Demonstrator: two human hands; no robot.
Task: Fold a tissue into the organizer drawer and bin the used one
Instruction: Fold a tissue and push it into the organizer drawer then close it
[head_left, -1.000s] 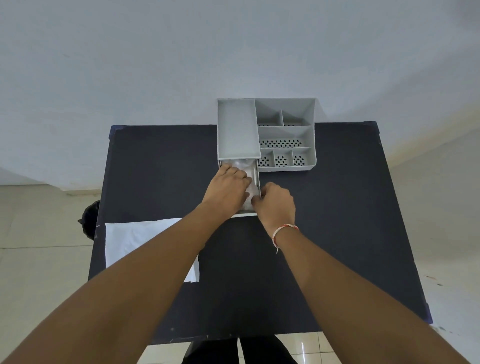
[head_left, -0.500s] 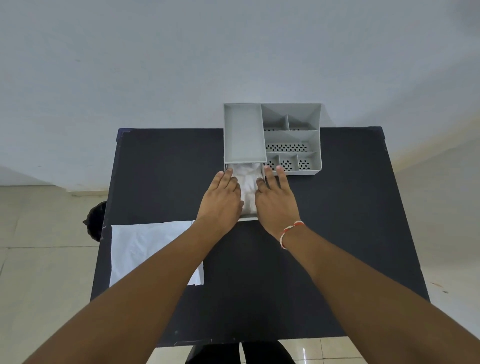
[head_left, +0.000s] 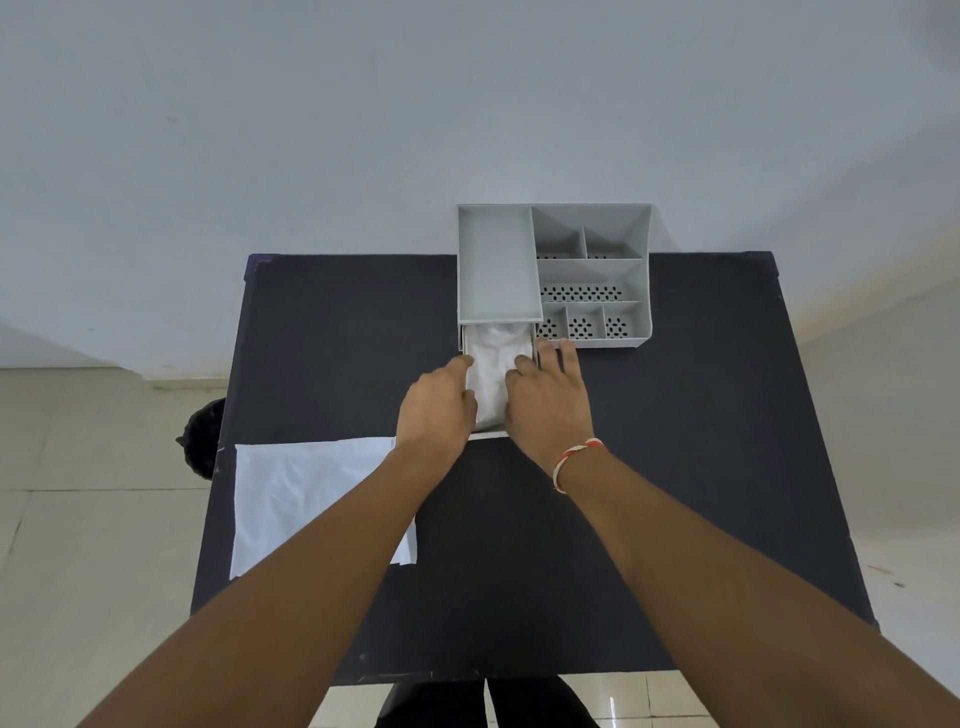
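Observation:
A grey organizer (head_left: 592, 270) stands at the far edge of the black table (head_left: 675, 467). Its drawer (head_left: 488, 435) is pulled out toward me, and a folded white tissue (head_left: 491, 374) lies inside it. My left hand (head_left: 436, 410) lies against the drawer's left side, fingertips touching the tissue's edge. Along the right side rests my right hand (head_left: 545, 400), fingers spread, its thumb on the tissue. Neither hand grips anything. A second white tissue (head_left: 301, 493) lies flat on the table's left part, partly under my left forearm.
A black bin (head_left: 200, 441) sits on the tiled floor just past the table's left edge. The organizer's open compartments on the right hold nothing. A pale wall rises behind the table.
Both hands came off the top of the tissue and moved apart to the drawer's sides, so more of the tissue shows. My left fingers have curled slightly.

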